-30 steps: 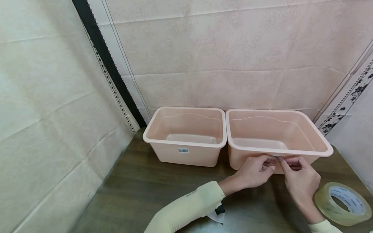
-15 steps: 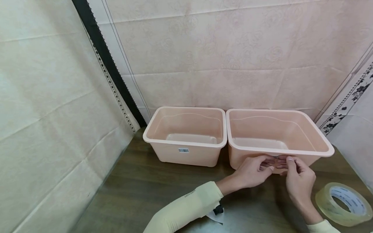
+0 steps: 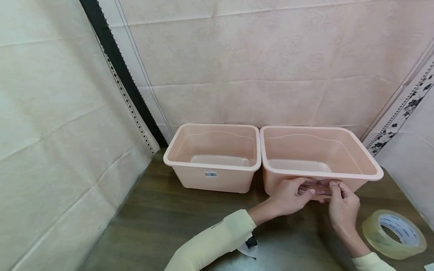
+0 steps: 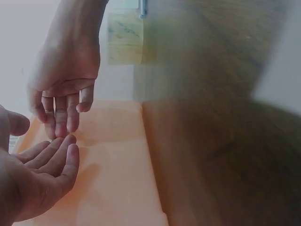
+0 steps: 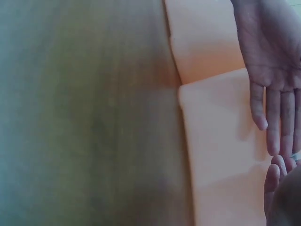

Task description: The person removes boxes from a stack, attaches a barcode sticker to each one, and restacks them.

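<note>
Two pale pink plastic bins stand side by side in the head view. At the front wall of the right bin (image 3: 352, 184), just under its rim, both hands meet fingertip to fingertip. The left hand (image 3: 288, 195) has its fingers extended and its thumb apart from them, clearest in the left wrist view. On the right hand (image 3: 344, 210), the thumb lies against the index finger. A tiny dark spot shows between the fingertips, too small to identify. Whether the right hand pinches anything is hidden. The left bin (image 3: 203, 180) carries a barcode label (image 3: 211, 174) on its front.
A roll of clear packing tape (image 3: 393, 234) lies on the wooden table (image 3: 142, 226) to the right of the right hand. A small black-and-white item (image 3: 249, 246) shows beside the left forearm. Patterned cloth (image 3: 257, 67) hangs behind the bins.
The right thumb has drawn back from the left hand's fingertips and now lies on its own index finger. The left hand has hardly moved. The whole view has shifted slightly.
</note>
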A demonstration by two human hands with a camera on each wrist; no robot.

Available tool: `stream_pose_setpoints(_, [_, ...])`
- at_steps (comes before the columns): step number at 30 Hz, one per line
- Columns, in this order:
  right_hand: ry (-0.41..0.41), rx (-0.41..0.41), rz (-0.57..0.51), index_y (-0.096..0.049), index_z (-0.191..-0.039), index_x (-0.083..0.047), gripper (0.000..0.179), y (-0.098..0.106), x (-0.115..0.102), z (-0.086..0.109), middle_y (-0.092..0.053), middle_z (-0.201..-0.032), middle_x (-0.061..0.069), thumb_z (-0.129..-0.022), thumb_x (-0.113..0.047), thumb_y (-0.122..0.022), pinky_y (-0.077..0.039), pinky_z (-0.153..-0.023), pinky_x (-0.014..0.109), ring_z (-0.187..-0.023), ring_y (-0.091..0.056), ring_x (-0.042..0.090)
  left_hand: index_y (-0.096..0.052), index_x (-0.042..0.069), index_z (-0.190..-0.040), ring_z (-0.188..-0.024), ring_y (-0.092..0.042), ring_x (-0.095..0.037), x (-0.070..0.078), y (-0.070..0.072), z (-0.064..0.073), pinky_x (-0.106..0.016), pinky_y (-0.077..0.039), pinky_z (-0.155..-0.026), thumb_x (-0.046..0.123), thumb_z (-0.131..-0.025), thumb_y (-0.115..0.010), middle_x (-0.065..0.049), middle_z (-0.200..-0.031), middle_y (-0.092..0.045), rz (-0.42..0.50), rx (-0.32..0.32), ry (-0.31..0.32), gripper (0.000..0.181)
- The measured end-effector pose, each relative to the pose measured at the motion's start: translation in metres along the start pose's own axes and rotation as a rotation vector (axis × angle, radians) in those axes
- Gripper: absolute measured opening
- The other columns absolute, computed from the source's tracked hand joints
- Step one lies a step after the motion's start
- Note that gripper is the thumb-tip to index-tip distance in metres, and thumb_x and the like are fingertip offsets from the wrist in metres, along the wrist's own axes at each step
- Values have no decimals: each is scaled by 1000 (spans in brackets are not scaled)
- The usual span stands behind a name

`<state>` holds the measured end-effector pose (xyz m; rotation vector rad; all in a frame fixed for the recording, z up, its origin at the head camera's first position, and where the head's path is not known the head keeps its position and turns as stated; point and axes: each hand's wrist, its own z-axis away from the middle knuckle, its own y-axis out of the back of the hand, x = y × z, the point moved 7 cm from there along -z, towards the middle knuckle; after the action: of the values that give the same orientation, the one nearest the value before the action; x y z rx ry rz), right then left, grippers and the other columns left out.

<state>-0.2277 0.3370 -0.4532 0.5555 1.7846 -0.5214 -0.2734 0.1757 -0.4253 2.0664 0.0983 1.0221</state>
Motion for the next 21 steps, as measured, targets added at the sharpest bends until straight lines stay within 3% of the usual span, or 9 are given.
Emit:
stream_pose_setpoints(6, [-71, -21, -95, -70, -99, 9, 31, -5, 12, 4, -77, -76, -2, -110, -13, -50, -53, -45, 25, -59, -74, 10, -66, 23, -140, -107, -67, 12, -5, -3, 4, -4, -50, -87, 37, -108, -57, 14, -131, -73, 31, -26, 42, 36])
stream_pose_setpoints(12, [-91, 1, -108, -71, -97, 8, 31, -2, 13, 4, -77, -77, -2, -110, -12, -51, -52, -45, 24, -58, -72, 10, -67, 22, -138, -108, -68, 11, -8, -1, 7, -5, -51, -87, 38, -108, -57, 14, -132, -73, 41, -53, 59, 36])
stream_pose_setpoints(16, [-78, 29, -126, -71, -96, 8, 30, 3, 11, 3, -78, -78, -2, -109, -11, -51, -52, -44, 23, -58, -72, 11, -66, 20, -139, -108, -67, 10, -12, 9, 14, -5, -51, -87, 40, -108, -57, 12, -129, -74, 60, -104, 70, 38])
stream_pose_setpoints(21, [45, 153, -283, -70, -87, 10, 32, 19, -6, -1, -73, -70, 4, -107, -5, -50, -49, -42, 21, -52, -67, 12, -72, 18, -130, -90, -66, 12, -14, 37, 23, -8, -53, -78, 38, -109, -57, 16, -102, -75, 127, -167, 51, 32])
